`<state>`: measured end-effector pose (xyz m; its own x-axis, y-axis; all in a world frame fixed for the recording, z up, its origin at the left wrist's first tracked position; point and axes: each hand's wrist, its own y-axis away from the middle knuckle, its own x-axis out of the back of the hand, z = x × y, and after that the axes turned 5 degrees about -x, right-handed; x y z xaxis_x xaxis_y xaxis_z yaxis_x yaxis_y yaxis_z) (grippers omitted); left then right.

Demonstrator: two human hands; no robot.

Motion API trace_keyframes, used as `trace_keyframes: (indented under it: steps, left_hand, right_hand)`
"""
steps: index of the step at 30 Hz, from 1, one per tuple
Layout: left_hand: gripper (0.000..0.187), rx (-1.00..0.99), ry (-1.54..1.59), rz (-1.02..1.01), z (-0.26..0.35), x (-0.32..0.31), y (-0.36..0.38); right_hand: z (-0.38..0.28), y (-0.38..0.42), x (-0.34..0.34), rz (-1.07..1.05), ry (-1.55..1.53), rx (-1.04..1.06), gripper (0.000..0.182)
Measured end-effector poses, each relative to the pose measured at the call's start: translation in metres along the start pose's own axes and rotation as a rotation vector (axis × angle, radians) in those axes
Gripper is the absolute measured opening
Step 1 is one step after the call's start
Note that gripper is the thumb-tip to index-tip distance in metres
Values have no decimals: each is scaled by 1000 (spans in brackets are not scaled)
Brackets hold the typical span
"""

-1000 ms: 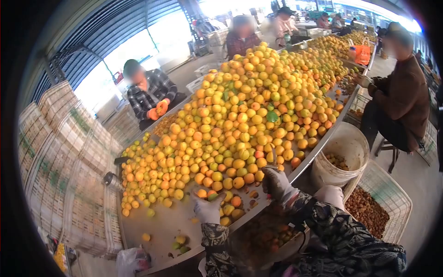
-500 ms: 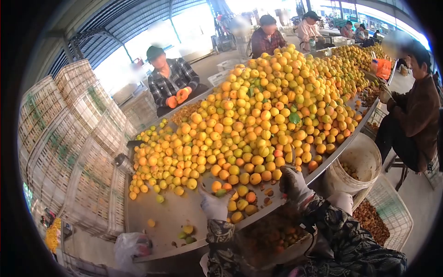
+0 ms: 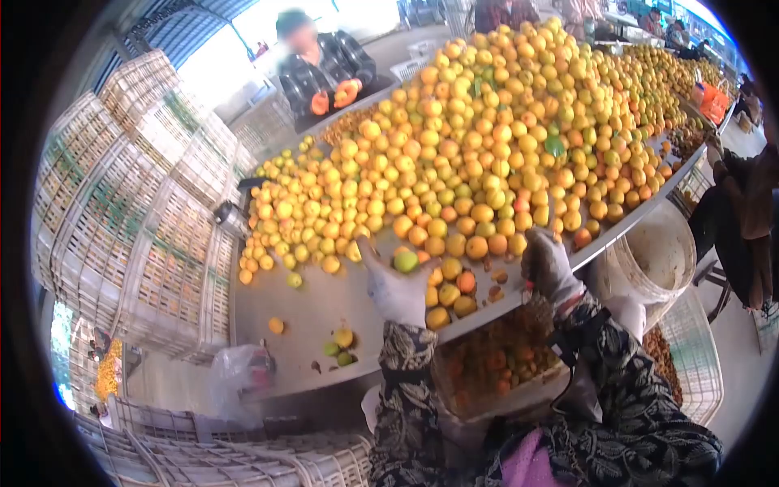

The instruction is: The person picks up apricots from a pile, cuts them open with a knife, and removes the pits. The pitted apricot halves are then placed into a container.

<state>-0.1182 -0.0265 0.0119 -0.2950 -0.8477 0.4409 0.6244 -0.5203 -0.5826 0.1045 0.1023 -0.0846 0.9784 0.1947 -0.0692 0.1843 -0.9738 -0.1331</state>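
Observation:
A huge pile of yellow-orange apricots (image 3: 487, 130) covers a long metal table (image 3: 308, 312). My left hand (image 3: 395, 288), in a pale glove, rests on the table at the pile's near edge with a greenish apricot (image 3: 405, 261) held at its fingertips. My right hand (image 3: 548, 264), in a grey glove, hovers over the table's front rim beside a few loose orange apricots (image 3: 465, 282). Its fingers are curled, and whatever they hold is hidden. Both my sleeves are dark and patterned.
A tray of cut fruit (image 3: 495, 365) sits below the table edge before me. A white bucket (image 3: 653, 256) and a mesh crate of pits (image 3: 690, 365) stand to the right. Stacked crates (image 3: 122, 203) fill the left. People sit across (image 3: 324, 65) and at right (image 3: 746, 211).
The view has tipped down and come closer to the table. Both my hands have reached further toward the pile, and the left one still carries the greenish apricot.

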Motion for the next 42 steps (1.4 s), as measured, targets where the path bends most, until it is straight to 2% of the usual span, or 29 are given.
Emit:
trace_keyframes:
  steps: [1, 2, 3, 5, 6, 7, 8, 9, 11, 13, 15, 17, 18, 20, 23, 25, 27, 29, 31, 32, 34, 35, 37, 38, 40, 42]
  left_hand:
    - [112, -28, -31, -5, -1, 0, 1]
    - [90, -40, -18, 12, 3, 1, 2]
    - [90, -49, -13, 20, -1, -2, -3]
    - [49, 742, 1191, -124, -11, -3, -7]
    - [29, 916, 1530, 15, -16, -10, -4]
    - [29, 941, 1515, 26, -27, -15, -4]
    - [35, 987, 1691, -90, -49, -18, 3]
    - [41, 1021, 1870, -202, -66, -18, 11]
    - [49, 964, 1849, -254, -69, -19, 8]
    - [50, 1069, 1837, -213, -66, -19, 7]
    - [45, 1071, 1854, -202, -57, -17, 7]
    - [41, 1064, 1626, -135, -46, -17, 7]
    - [41, 1073, 1628, -141, -34, -13, 8]
    - [35, 879, 1264, -368, -7, -7, 16]
    - [28, 904, 1200, -497, 29, -12, 33]
    - [31, 942, 1213, -544, 33, -23, 45]
    - [36, 1012, 1238, -527, 42, -28, 48]
    - [37, 1086, 1276, -456, 47, -29, 48]
    - [39, 646, 1105, -581, 37, -25, 53]
    - [39, 648, 1106, -575, 37, -24, 53]
    - [26, 427, 838, -599, 40, -24, 55]
    - [26, 428, 843, -602, 37, -29, 58]
    - [13, 149, 762, -609, 27, -41, 64]
    - [13, 149, 764, -608, 26, -41, 64]
    - [37, -129, 525, -559, 23, -38, 66]
    - [38, -76, 528, -606, 15, -44, 69]
  right_hand:
    - [7, -3, 1, 42, 48, 10, 23]
    - [4, -4, -1, 44, 42, 30, 23]
    - [-3, -1, -3, 33, -19, -19, 23]
    - [-1, 1, 1, 15, -75, -88, 22]
    - [8, -2, 9, -1, -79, -106, 14]
    - [13, -4, 13, -17, -82, -129, 12]
    - [-37, 12, 1, -83, -439, -396, 19]
    - [-54, 17, -8, -31, -344, -381, 22]
    - [-55, 16, -13, 66, -393, -452, 20]
    - [-52, 16, -10, 33, -406, -444, 19]
    - [-52, 16, -10, 19, -392, -417, 19]
    - [-50, 14, -13, 17, -398, -409, 20]
    - [-53, 16, -15, 20, -405, -404, 20]
    - [-60, 19, -20, -48, -378, -332, 26]
    - [-98, 22, -40, -128, -489, -245, 32]
    - [-101, 18, -54, -118, -594, -209, 32]
    - [-108, 18, -67, -99, -589, -119, 31]
    - [-112, 18, -68, -77, -544, -115, 34]
    - [-112, 17, -69, -40, -615, -89, 32]
    - [-119, 16, -73, 29, -688, -83, 27]
    - [-127, 17, -77, 42, -622, -78, 30]
    - [-129, 17, -76, 56, -558, -69, 32]
    - [-124, 17, -77, 56, -532, -67, 32]
    - [-123, 17, -79, 87, -535, -67, 31]
    - [-119, 18, -80, 145, -515, -62, 29]
    - [-121, 21, -82, 171, -484, -51, 26]
